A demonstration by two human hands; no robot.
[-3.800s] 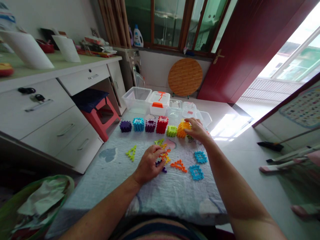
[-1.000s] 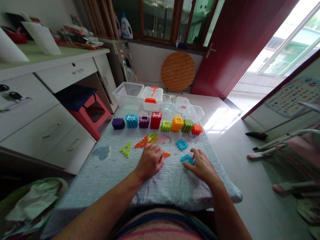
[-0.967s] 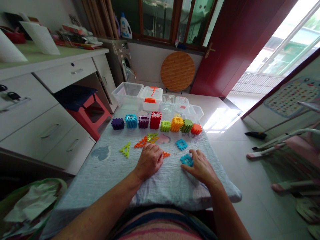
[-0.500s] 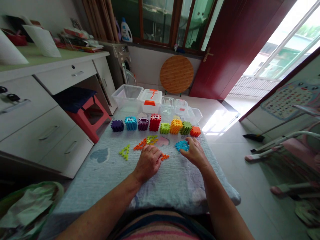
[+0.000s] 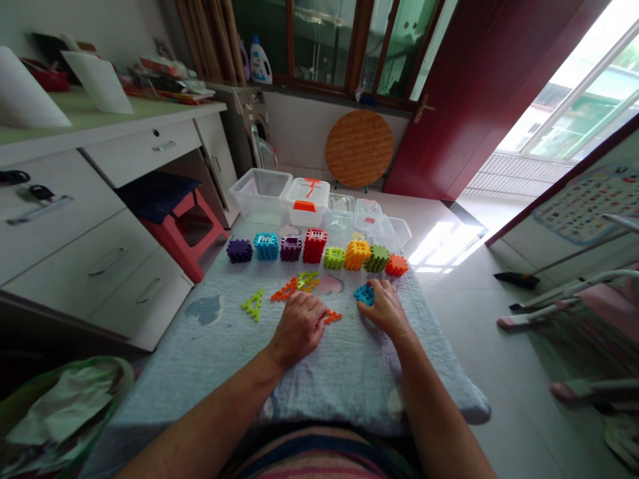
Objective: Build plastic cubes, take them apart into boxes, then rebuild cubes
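Observation:
My right hand (image 5: 385, 307) is closed around blue plastic building pieces (image 5: 364, 295) on the cloth, its fingers and thumb at their right side. My left hand (image 5: 301, 324) rests on the cloth with fingers curled together; what lies under them is hidden. An orange triangular piece (image 5: 333, 317) sticks out beside its thumb. Just beyond that hand are another orange triangular piece (image 5: 284, 291) and a yellow-green and yellow piece (image 5: 308, 281). Farther left lies a lime-green triangle (image 5: 253, 305).
A row of assembled block shapes, among them a red tower (image 5: 315, 247) and a yellow one (image 5: 357, 255), stands across the table (image 5: 224, 352). Behind it are clear plastic boxes (image 5: 262, 189) and a lidded box (image 5: 308, 199). A pink stool (image 5: 172, 223) stands to the left.
My right hand has closed its fingers and thumb more tightly on the blue pieces, covering more of them. My left hand stays in place. The view has shifted slightly.

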